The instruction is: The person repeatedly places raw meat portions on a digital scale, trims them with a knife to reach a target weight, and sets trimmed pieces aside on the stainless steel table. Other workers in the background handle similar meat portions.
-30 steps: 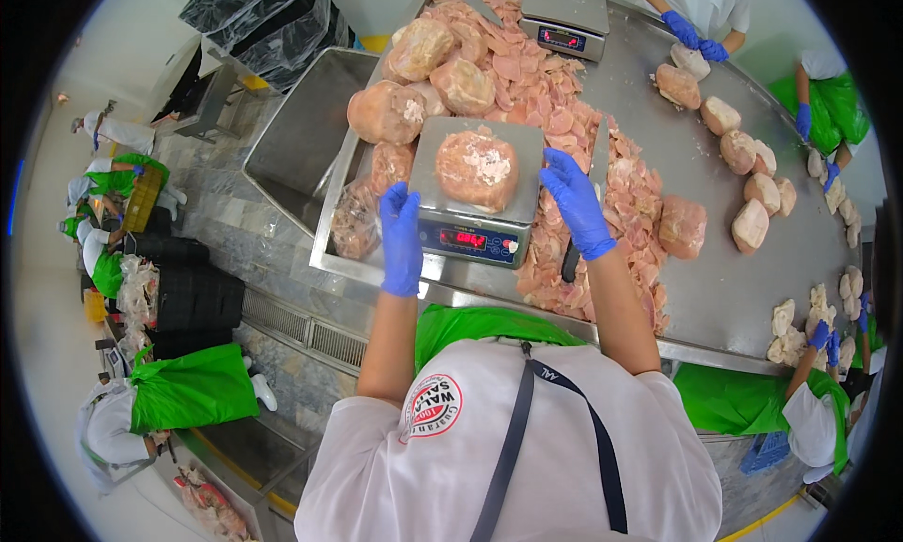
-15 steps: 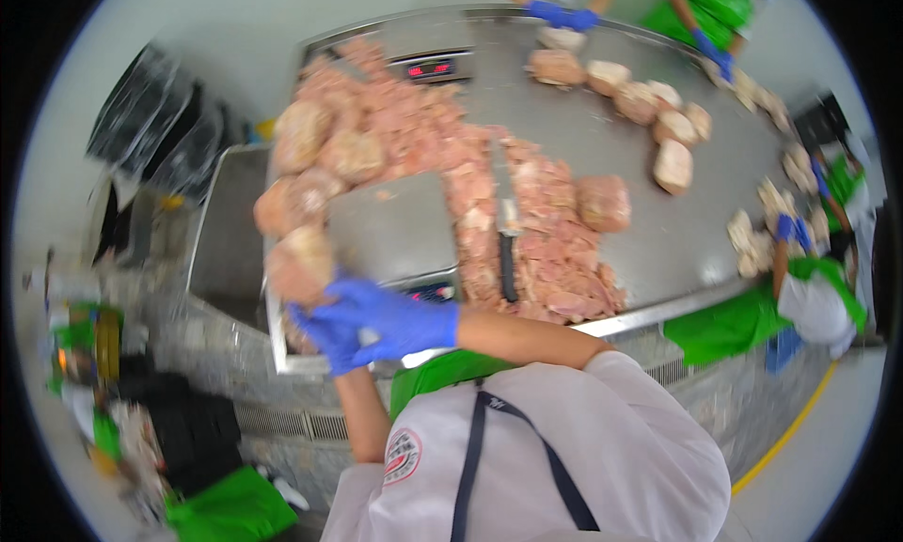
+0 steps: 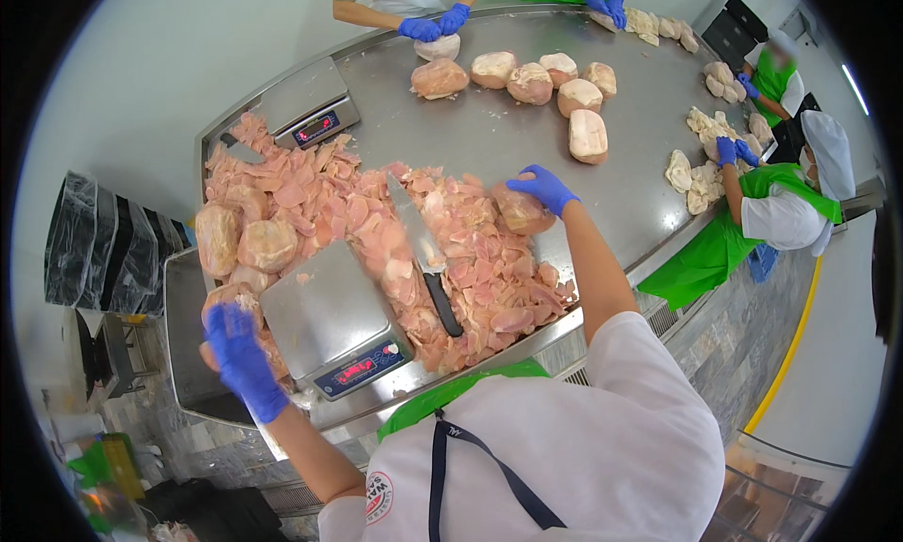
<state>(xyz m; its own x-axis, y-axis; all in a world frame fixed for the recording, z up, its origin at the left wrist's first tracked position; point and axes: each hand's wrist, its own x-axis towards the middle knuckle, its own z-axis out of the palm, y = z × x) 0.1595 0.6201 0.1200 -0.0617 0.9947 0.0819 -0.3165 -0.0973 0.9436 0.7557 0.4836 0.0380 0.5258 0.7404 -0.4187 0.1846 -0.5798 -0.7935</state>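
Note:
My right hand (image 3: 548, 188), in a blue glove, curves its fingers over the top of a pink meat block (image 3: 520, 215) at the right end of the trimmings. My left hand (image 3: 243, 361), also gloved in blue, is at the table's left edge with its fingers stretched out, slightly blurred. It overlaps the meat blocks there; their contact is partly hidden. Several large pale meat blocks (image 3: 267, 246) are piled beside it. Between my hands are a steel scale (image 3: 315, 293) with a bare platform and a black-handled knife (image 3: 437, 293) lying on pink meat slices (image 3: 489, 283).
A second scale (image 3: 318, 119) and another knife blade (image 3: 243, 151) are at the far left. More meat blocks (image 3: 531, 83) sit on the steel table (image 3: 395, 133). Co-workers handle meat along the far and right edges. A steel bin (image 3: 179, 340) adjoins the left edge.
My hands have parted. The right one has swung over to the meat block on the right, while the left remains by the left-hand pile. The view has turned rightward.

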